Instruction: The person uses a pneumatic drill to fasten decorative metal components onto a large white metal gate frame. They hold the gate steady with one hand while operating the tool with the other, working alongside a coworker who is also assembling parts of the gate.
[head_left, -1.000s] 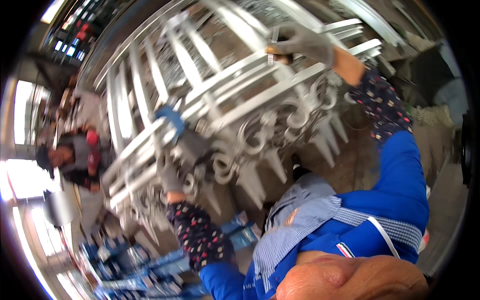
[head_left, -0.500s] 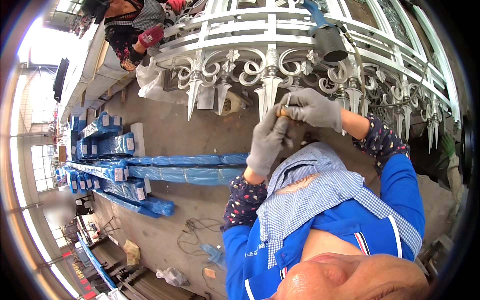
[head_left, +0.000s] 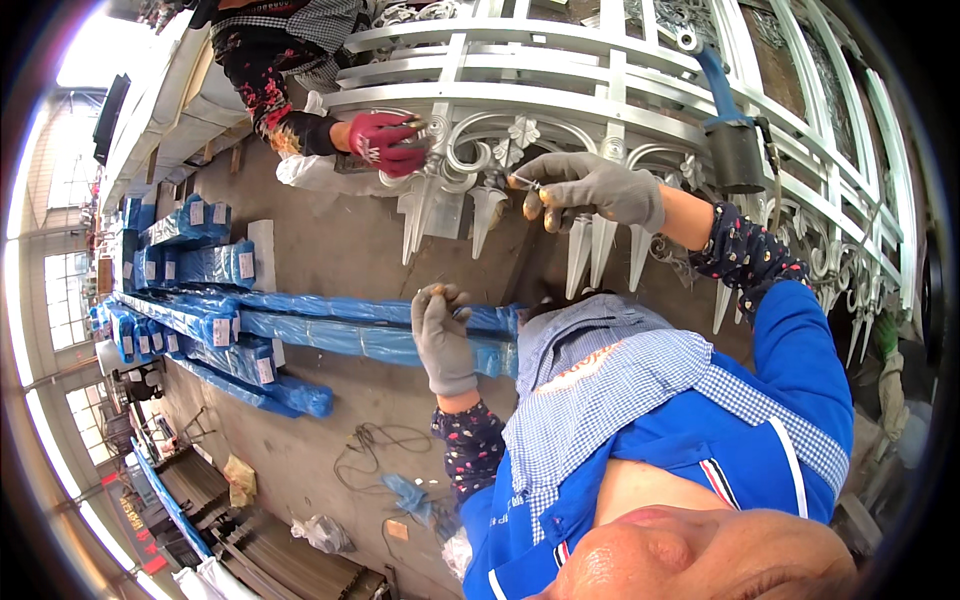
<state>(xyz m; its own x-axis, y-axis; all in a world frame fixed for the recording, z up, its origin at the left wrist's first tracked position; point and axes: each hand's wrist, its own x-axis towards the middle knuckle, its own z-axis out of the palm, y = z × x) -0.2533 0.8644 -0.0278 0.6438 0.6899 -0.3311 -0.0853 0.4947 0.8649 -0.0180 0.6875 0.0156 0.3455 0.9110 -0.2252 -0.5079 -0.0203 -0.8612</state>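
Observation:
My right hand point(head_left: 600, 192), in a worn grey glove, pinches a small thin metal pin point(head_left: 524, 183) between thumb and forefinger. Just beyond it are the scrolls and leaf ornaments point(head_left: 515, 140) of a silver metal fence point(head_left: 480, 95), with spear points point(head_left: 486, 215) hanging below. Lower and to the left, my left hand point(head_left: 443, 340) is raised with its gloved fingers curled in; anything inside them is too small to make out. A co-worker's red-gloved hand point(head_left: 388, 142) touches a scroll at the fence's left part.
A blue tool with a black cylindrical end point(head_left: 735, 155) rests against the fence rails on the right. Long blue-wrapped bundles point(head_left: 370, 340) lie on the floor at left. A cable point(head_left: 365, 445), blue plastic point(head_left: 410, 495) and other scraps lie nearby.
My hands have separated: the left drew down and left, while the right stayed near the fence. The co-worker's red glove has reached onto the scrollwork. The fence and blue tool appear farther right.

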